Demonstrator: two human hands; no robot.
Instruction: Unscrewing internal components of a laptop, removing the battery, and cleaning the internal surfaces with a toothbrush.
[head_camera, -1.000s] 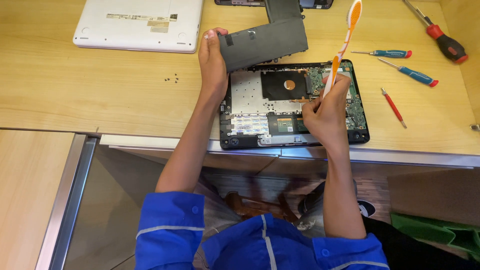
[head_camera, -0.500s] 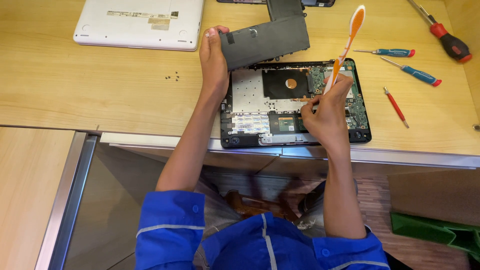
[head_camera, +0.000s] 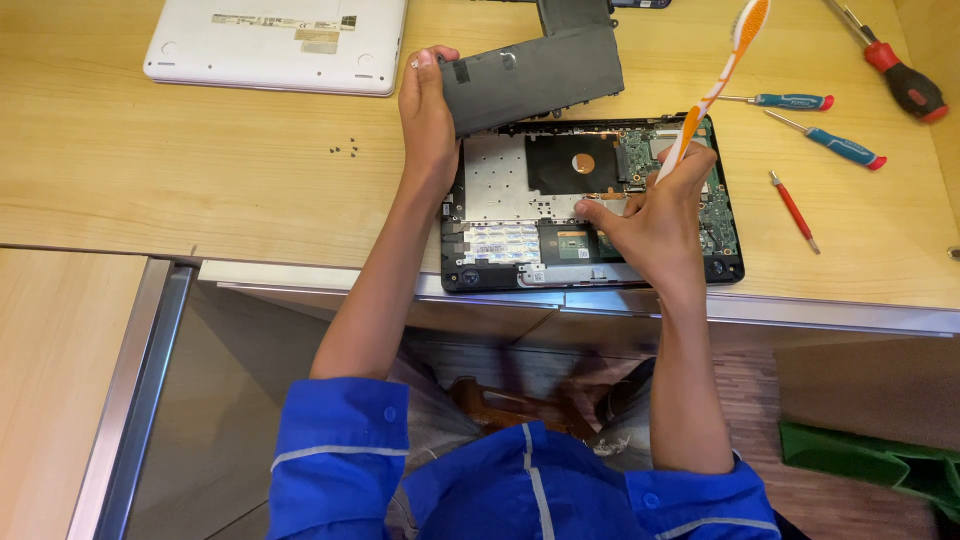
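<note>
The left hand is closed on the edge of a dark flat battery, lifted at 12 o'clock of the open laptop. The right hand grips an orange-white toothbrush; its brush end is hidden behind the fingers. At 2 o'clock, one screwdriver is cut off by the frame edge.

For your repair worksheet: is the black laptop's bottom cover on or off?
Off. The black laptop lies open with its boards bare; the left hand holds the dark cover panel lifted above it.
</note>
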